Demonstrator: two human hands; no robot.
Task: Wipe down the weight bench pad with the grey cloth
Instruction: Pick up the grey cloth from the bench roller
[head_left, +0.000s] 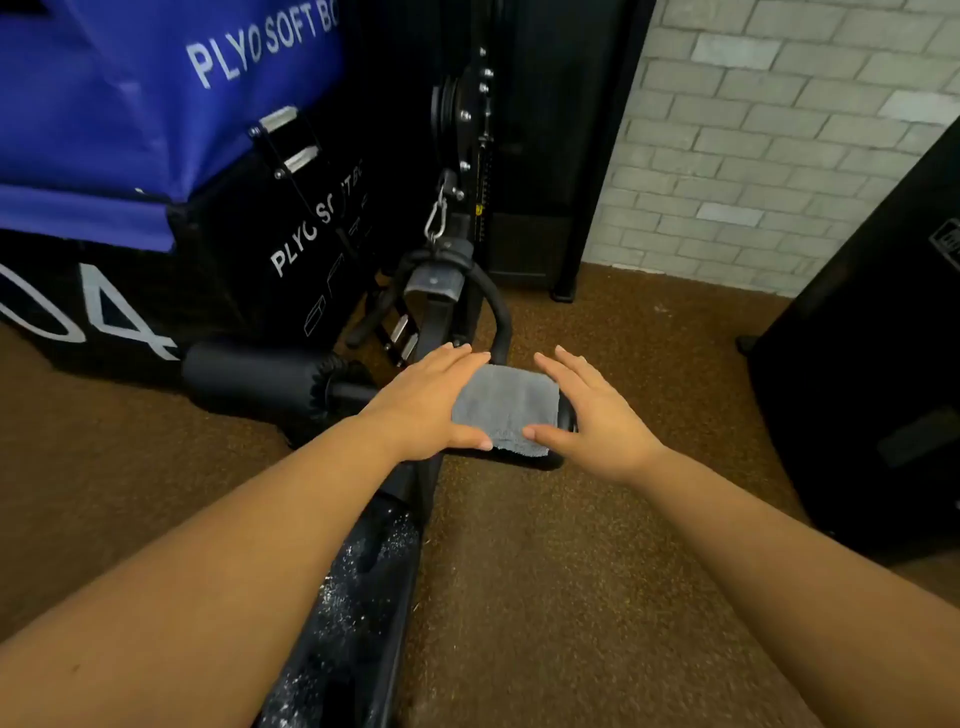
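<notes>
Directly below the head camera, two bare forearms reach forward over a brown carpeted floor (597, 545). Between the hands lies a folded grey cloth (506, 405), draped over a black roller pad (566, 415) at the far end of the weight bench; only slivers of that pad show at the cloth's right and lower edges. The left hand (428, 402) rests flat on the cloth's left side, fingers straight and close together, thumb touching the cloth's near edge. The right hand (597, 415) is spread open just beside the cloth's right edge, its thumb tip touching the near corner, and whether the fingers touch the cloth cannot be told. Neither hand grips anything. A black bench frame (358, 597), speckled with white flecks, runs from the lower edge of view up toward the cloth, under the left forearm. Left of the left hand, a second black foam roller (254, 376) sticks out sideways. Just beyond the hands, a curved black handle bar (496, 312) hangs from a silver clip (436, 215) on a cable machine, crowding the space behind the cloth. Blue and black padded jump boxes (156, 104) printed "PLYO SOFT" fill the upper left. A pale brick wall (779, 130) stands at upper right, and a large black object (883, 364) blocks the right side.
</notes>
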